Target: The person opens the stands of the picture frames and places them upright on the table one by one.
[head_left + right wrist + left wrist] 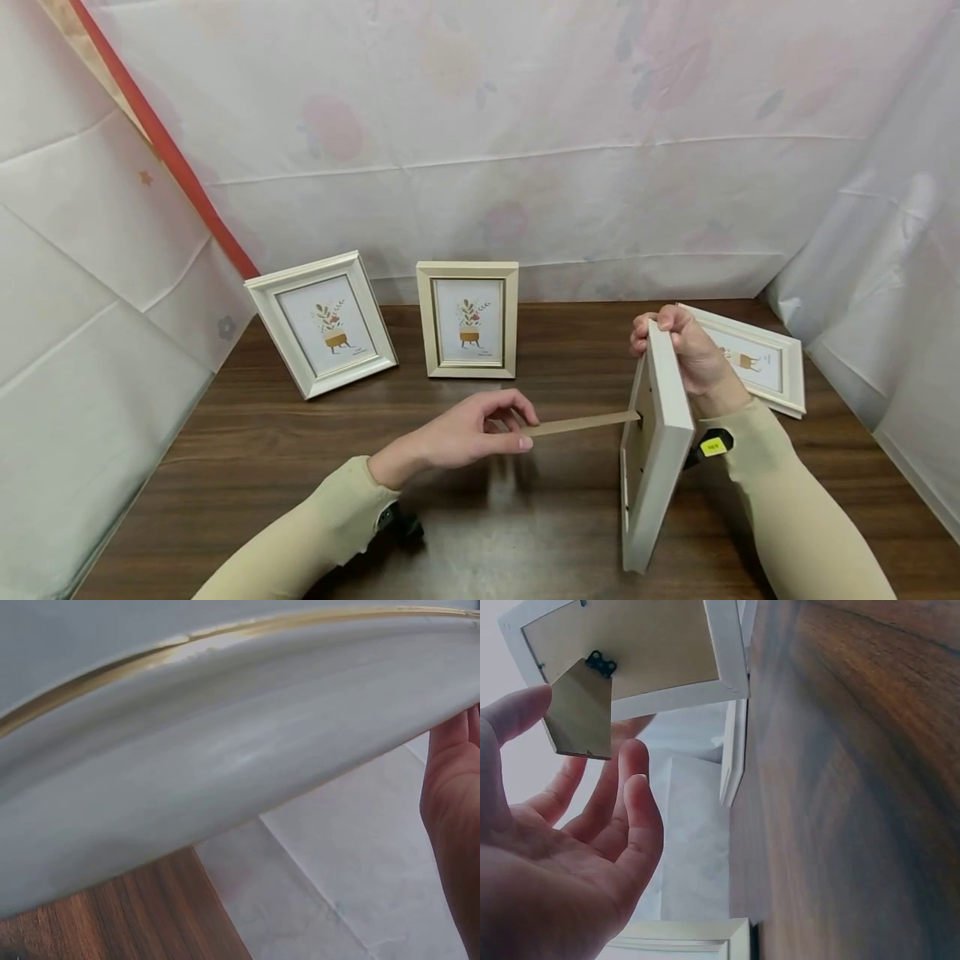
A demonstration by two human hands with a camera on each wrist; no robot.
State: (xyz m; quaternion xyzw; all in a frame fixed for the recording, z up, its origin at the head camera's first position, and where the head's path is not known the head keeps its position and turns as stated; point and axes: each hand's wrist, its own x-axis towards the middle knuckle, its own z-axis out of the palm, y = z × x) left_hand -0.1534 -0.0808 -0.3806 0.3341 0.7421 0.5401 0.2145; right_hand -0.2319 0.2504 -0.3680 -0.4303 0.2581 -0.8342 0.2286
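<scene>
My right hand (693, 358) grips the upper edge of a white picture frame (670, 462), held upright with its brown back turned left. A flat brown easel stand (581, 425) sticks out from that back. At its free end, my left hand (468, 433) pinches the stand between thumb and fingers. The left wrist view shows the stand (581, 716) joined to the backing by a small black hinge (601, 664). Close up in the right wrist view are the white moulding (240, 757) and gold inner line of the frame's front.
At the back left, a white picture frame (303, 387) stands tilted, and a cream one (472, 267) stands upright beside it. Another white frame (793, 375) lies behind my right hand. Pale cloth (525, 183) hangs around the dark wooden table (247, 467).
</scene>
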